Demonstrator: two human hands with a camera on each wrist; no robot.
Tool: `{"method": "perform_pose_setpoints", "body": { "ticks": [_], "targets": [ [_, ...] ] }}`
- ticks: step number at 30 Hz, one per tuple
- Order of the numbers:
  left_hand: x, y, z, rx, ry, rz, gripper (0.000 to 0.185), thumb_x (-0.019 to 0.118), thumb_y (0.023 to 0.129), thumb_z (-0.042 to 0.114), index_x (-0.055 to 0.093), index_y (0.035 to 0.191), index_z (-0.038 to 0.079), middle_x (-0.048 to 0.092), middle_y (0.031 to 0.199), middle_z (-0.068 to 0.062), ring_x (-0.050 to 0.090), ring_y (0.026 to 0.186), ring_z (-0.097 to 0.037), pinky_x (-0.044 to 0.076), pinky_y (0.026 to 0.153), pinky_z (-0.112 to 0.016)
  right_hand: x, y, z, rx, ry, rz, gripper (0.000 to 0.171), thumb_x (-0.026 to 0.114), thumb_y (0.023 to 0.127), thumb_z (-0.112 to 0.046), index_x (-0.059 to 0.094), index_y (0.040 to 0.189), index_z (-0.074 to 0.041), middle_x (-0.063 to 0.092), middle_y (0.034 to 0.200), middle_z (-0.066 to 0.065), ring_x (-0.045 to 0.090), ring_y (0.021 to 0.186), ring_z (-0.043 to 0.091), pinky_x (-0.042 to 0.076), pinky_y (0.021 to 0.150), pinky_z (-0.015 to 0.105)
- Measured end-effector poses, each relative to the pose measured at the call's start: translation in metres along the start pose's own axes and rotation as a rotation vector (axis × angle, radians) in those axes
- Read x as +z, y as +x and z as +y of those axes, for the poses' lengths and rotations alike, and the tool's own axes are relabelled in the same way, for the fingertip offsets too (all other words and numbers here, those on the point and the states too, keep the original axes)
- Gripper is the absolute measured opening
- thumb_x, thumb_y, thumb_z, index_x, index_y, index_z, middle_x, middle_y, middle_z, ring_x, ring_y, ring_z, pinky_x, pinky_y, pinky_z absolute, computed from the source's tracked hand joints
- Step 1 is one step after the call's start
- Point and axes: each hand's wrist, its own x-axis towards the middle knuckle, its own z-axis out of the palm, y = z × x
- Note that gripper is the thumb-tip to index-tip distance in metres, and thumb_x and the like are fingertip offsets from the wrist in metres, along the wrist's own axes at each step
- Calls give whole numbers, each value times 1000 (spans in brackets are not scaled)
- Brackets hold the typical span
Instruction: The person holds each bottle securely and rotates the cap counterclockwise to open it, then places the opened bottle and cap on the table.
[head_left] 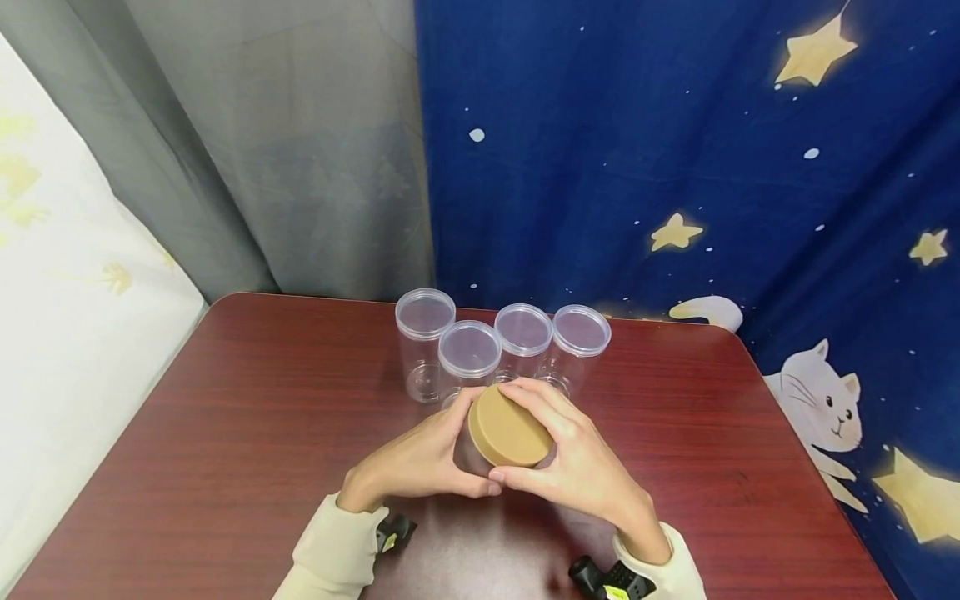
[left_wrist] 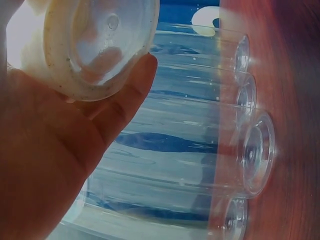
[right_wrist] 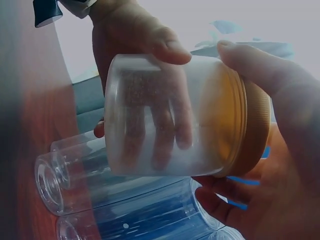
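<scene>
1. Dark red wood-grain tabletop [head_left: 247, 433], grey curtain [head_left: 285, 150] and blue star-and-cat cloth [head_left: 675, 150] behind.
2. Clear jar [right_wrist: 150, 120] with tan screw lid [head_left: 507, 427] sits in both hands, lifted just above the tabletop near its front-middle, tilted so the lid faces up toward the head camera.
3. Left hand [head_left: 420, 462] grips the jar body, fingers [right_wrist: 172, 47] curled round the clear wall, thumb across the base side.
4. Right hand [head_left: 581, 462] grips the lid, fingers and thumb wrapped round its ribbed rim.
5. Jar looks empty, thin stiff plastic: probably light, smooth wall likely slippery, would flex if squeezed hard. Best hold seems the body low down with one hand, ribbed lid edge with the other.
6. Four clear lidless jars [head_left: 467, 358] stand upright just behind the hands, close together in a loose row, some touching.
7. Cream sleeves [head_left: 337, 550] and black wrist mounts [head_left: 611, 579] at the frame bottom.
</scene>
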Motion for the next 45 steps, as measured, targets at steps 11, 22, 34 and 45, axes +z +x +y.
{"method": "perform_pose_setpoints", "body": {
  "ticks": [11,22,34,45],
  "targets": [
    [0,1,0,26,2,-15,97,88,68,44,30,144,37,49,127,14,52,115,-3,45,99,-28,-3,0,5,-52,110,-63,81,87,75,-39,49,144,-19,46,146,0,47,133,17,38,108,26],
    [2,2,3,11,55,39,97,86,67,54,30,144,34,54,124,16,54,112,-1,46,99,-30,-4,0,5,-7,122,-73,85,84,78,-34,41,150,-17,39,155,5,38,142,20,33,114,29],
    [10,5,11,-58,255,132,98,84,64,63,38,140,22,60,117,9,56,104,-6,50,91,-32,-1,-2,-3,232,-179,65,84,80,74,-58,50,143,-19,60,134,-1,60,109,14,53,82,36],
    [9,5,6,-14,215,115,97,86,65,57,37,141,21,59,117,10,56,102,-3,50,91,-29,-1,-2,-3,175,-177,64,79,81,74,-57,53,140,-23,58,134,-6,57,112,9,52,80,31]
  ]
}}
